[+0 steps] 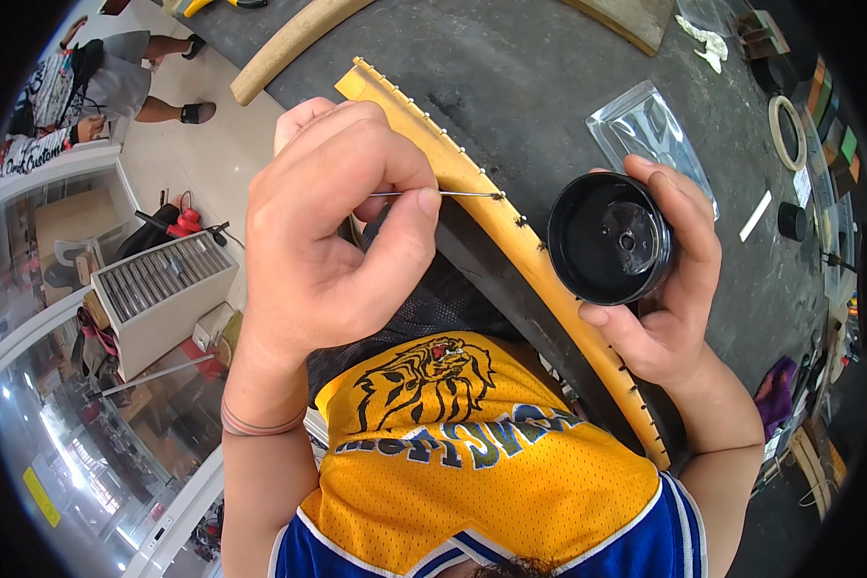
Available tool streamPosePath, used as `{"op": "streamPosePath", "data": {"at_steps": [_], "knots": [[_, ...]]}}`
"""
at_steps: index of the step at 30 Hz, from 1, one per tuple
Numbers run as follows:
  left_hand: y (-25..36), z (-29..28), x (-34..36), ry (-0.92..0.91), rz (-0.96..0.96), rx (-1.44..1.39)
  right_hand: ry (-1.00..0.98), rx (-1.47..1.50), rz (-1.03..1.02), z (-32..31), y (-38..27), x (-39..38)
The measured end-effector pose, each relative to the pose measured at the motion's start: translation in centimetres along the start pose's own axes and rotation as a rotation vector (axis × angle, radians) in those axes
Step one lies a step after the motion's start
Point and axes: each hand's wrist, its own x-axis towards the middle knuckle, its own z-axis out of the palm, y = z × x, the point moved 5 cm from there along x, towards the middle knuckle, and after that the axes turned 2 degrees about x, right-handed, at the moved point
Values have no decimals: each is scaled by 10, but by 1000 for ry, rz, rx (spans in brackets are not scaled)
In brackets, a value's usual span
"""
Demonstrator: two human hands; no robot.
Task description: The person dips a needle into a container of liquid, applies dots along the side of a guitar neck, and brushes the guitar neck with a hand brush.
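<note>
My left hand [332,217] pinches a thin metal rod [467,194] between thumb and forefinger. Its blackened tip meets the edge of a long yellow wooden piece [555,279], which lies diagonally and has a row of small silver tabs along one edge, several of them with black marks around them. A dark strip [491,265] runs alongside the wood. My right hand [674,250] grips a round black cup [607,236] with a little glossy dark substance inside, held over the wooden piece. A clear plastic package [626,125] lies beyond the cup on the dark worktop [511,67].
Curved wooden piece [289,48], yellow-handled tool [202,6] at top; tape roll [788,133], white strip [755,217], small blocks along the right; purple cloth [775,390] lower right. Left: slotted box [164,275], glass-topped case, another person [87,96] on the pale floor.
</note>
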Motion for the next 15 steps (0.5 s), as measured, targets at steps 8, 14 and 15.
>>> {"op": "streamPosePath", "data": {"at_steps": [8,14,15], "knots": [[3,2,5,-32,2,52,-8,-18,-37,1,-1,4],[20,8,16,-36,75,1,18,25,-24,4,0,1],[26,13,18,-53,115,9,39,65,-36,5,0,1]]}}
